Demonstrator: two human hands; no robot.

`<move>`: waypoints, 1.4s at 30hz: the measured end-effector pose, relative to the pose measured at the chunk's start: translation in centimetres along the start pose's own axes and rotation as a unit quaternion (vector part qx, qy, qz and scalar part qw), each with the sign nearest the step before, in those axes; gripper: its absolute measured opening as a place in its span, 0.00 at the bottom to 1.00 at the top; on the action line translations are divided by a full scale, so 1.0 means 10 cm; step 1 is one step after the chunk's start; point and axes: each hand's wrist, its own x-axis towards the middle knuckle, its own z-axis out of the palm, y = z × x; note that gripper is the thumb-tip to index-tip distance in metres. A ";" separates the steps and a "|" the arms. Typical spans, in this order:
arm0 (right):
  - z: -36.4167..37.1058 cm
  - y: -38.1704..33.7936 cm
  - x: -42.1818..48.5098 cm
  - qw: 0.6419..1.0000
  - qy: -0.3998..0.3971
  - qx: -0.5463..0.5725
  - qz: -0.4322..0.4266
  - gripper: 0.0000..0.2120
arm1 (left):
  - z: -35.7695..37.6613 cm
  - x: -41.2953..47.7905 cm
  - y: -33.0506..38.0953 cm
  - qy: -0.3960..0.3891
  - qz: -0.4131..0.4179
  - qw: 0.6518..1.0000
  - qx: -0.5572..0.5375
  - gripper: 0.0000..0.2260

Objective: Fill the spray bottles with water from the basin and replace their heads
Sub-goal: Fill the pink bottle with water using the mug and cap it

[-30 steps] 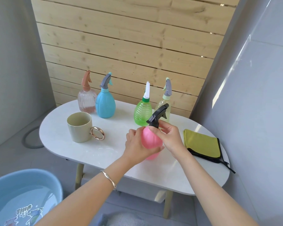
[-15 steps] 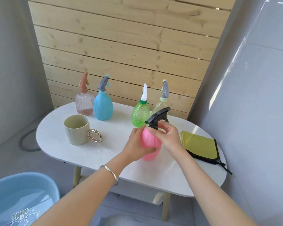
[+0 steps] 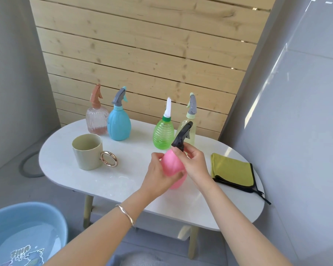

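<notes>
A pink spray bottle stands on the white oval table. My left hand grips its body from the left. My right hand pinches the collar of its black spray head, which sits on the neck. Behind stand a clear pink bottle, a blue bottle, a green ribbed bottle and a pale yellow bottle, each with a head on. A blue basin with water sits on the floor at lower left.
A beige mug with a gold ring handle stands at the table's left. A folded yellow cloth lies at the right end. A wooden slat wall runs behind, and a grey wall is close on the right.
The black head's nozzle has turned a little under my right fingers. Both hands stay on the pink bottle. The view has tilted slightly.
</notes>
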 end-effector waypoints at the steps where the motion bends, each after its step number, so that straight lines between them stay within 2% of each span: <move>1: -0.02 0.01 0.00 1.000 0.006 0.009 0.001 0.06 | 0.00 -0.04 -0.01 0.004 0.003 1.000 0.018 0.40; 4: -0.09 0.02 0.00 1.000 -0.001 0.024 0.010 0.07 | -0.04 -0.07 -0.02 -0.004 0.021 0.996 0.083 0.49; 7: -0.13 0.01 0.00 0.999 -0.025 0.023 0.015 0.08 | -0.10 0.05 -0.04 -0.046 0.008 0.993 0.106 0.51; 10: -0.15 0.00 0.00 0.999 -0.042 0.028 0.017 0.09 | -0.09 0.18 -0.03 -0.104 0.007 0.993 0.049 0.48; 12: -0.14 -0.01 -0.01 0.999 -0.036 0.036 0.017 0.09 | -0.07 0.21 -0.02 -0.116 0.006 0.993 0.012 0.43; 14: -0.10 -0.01 -0.01 0.999 -0.010 0.032 0.012 0.09 | -0.04 0.19 0.00 -0.084 0.003 0.996 -0.014 0.37; 17: -0.03 0.01 -0.01 1.000 0.029 0.009 -0.005 0.09 | 0.06 0.12 0.01 0.001 -0.009 1.000 0.000 0.39; 20: 0.00 0.03 0.01 0.999 0.023 -0.030 -0.012 0.09 | 0.10 0.08 0.02 0.050 -0.025 0.997 0.054 0.41; 22: -0.05 0.03 0.03 0.999 -0.023 -0.039 0.000 0.10 | 0.02 0.12 0.02 0.017 -0.023 0.997 0.073 0.45; 24: -0.11 -0.01 0.05 0.995 -0.088 -0.041 0.007 0.10 | -0.09 0.20 0.02 -0.053 -0.024 0.993 0.101 0.49; 26: -0.17 -0.05 0.07 0.989 -0.132 -0.069 0.003 0.11 | -0.16 0.25 0.02 -0.110 -0.021 0.988 0.106 0.47; 28: -0.18 -0.08 0.08 0.986 -0.143 -0.090 -0.002 0.10 | -0.16 0.25 0.01 -0.123 -0.014 0.990 0.071 0.43; 31: -0.16 -0.02 0.07 0.989 -0.109 -0.094 -0.018 0.09 | -0.15 0.23 -0.02 -0.105 -0.002 0.994 0.040 0.39; 37: 0.00 0.07 0.02 0.993 -0.029 -0.102 -0.059 0.09 | -0.05 0.16 -0.02 -0.045 -0.003 0.998 0.047 0.40; 40: 0.06 0.11 0.00 0.991 0.014 -0.129 -0.039 0.21 | -0.01 0.12 -0.01 -0.013 -0.019 0.998 0.053 0.40; 42: 0.09 0.10 -0.02 0.992 0.025 -0.116 -0.028 0.16 | -0.02 0.11 0.01 -0.008 -0.023 0.998 0.066 0.40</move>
